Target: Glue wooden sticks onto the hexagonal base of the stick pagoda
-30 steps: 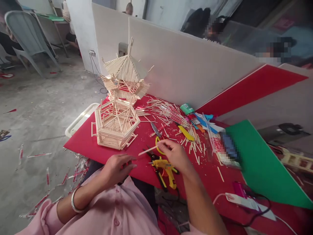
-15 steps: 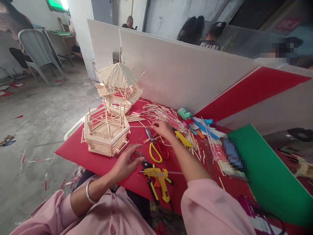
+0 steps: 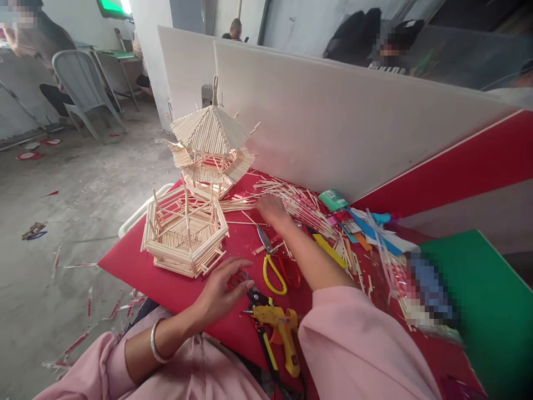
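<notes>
My left hand (image 3: 227, 286) hovers at the table's front edge, its thumb and fingers apart with nothing between them. Beside it lie black-handled pliers (image 3: 256, 297) and a yellow hot glue gun (image 3: 277, 319). My right hand (image 3: 270, 211) reaches to the near left end of a pile of thin wooden sticks (image 3: 291, 200); its fingertips are hidden, and I cannot make out a stick in them. Scissors (image 3: 272, 272) with yellow and red handles lie below that wrist. At the left stands a hexagonal stick base (image 3: 187, 239) with upright posts, in front of a roofed stick pavilion (image 3: 212, 133).
The red tabletop (image 3: 145, 272) holds a yellow cutter (image 3: 328, 250), a green roll (image 3: 333, 200) and plastic packets at the right. White boards (image 3: 312, 105) stand along the back. A green board (image 3: 474, 294) is at the far right. People and a chair (image 3: 81, 83) are beyond.
My right hand has moved forward onto the sticks, and its fingers have turned out of sight. My left hand keeps its place by the pliers. The view has turned slightly right.
</notes>
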Demonstrator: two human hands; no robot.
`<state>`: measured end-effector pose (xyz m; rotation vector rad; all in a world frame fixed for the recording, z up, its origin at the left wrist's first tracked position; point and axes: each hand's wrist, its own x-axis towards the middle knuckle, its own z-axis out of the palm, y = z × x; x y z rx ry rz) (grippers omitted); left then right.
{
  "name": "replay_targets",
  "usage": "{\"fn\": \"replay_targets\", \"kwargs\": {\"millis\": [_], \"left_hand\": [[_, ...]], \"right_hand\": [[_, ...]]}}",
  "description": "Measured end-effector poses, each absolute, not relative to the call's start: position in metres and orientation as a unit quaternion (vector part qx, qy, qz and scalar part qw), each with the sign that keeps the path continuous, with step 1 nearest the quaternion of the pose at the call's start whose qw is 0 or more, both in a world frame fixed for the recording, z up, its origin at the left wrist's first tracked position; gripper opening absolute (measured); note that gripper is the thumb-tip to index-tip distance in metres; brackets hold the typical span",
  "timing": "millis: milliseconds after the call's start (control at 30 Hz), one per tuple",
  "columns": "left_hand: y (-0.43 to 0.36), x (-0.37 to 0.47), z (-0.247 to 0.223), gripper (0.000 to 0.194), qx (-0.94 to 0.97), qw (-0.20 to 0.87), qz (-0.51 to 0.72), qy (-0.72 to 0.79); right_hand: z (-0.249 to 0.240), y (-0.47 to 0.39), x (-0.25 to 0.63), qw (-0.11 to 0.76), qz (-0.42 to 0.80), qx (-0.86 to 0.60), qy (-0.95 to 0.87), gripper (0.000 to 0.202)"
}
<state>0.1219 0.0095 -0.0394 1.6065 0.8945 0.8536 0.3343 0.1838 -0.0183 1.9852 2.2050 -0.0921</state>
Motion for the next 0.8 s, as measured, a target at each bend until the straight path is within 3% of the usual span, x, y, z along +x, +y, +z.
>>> {"fn": "replay_targets", "kwargs": {"millis": [167,333,367,433,500,667,800], "left_hand": [[0.003,0.130,-0.041,0.031,0.675,0.537,0.364,0.352],[-0.009,0.129,-0.022,0.028,0.685,0.498,0.430,0.313],[-0.011,0.126,-0.015,0.027,0.685,0.481,0.454,0.307],[-0.018,0.118,0.000,0.029,0.675,0.453,0.500,0.298],[-0.026,0.108,0.012,0.031,0.660,0.449,0.528,0.291],[-0.040,0.068,0.024,0.017,0.628,0.455,0.550,0.308],[-0.025,0.005,0.022,0.015,0.703,0.353,0.536,0.306]], "right_hand": [[0.004,0.142,0.371,0.032,-0.022,0.721,0.691,0.023],[0.027,0.058,0.367,-0.087,-0.066,0.715,0.691,0.031],[0.028,0.035,0.355,-0.128,-0.089,0.700,0.697,0.035],[0.028,-0.010,0.323,-0.296,-0.237,0.649,0.660,0.035],[0.022,-0.048,0.281,-0.368,-0.337,0.612,0.613,0.032],[0.003,-0.083,0.187,-0.448,-0.351,0.562,0.600,0.026],[0.003,-0.070,0.166,-0.429,-0.347,0.526,0.648,0.018]]}}
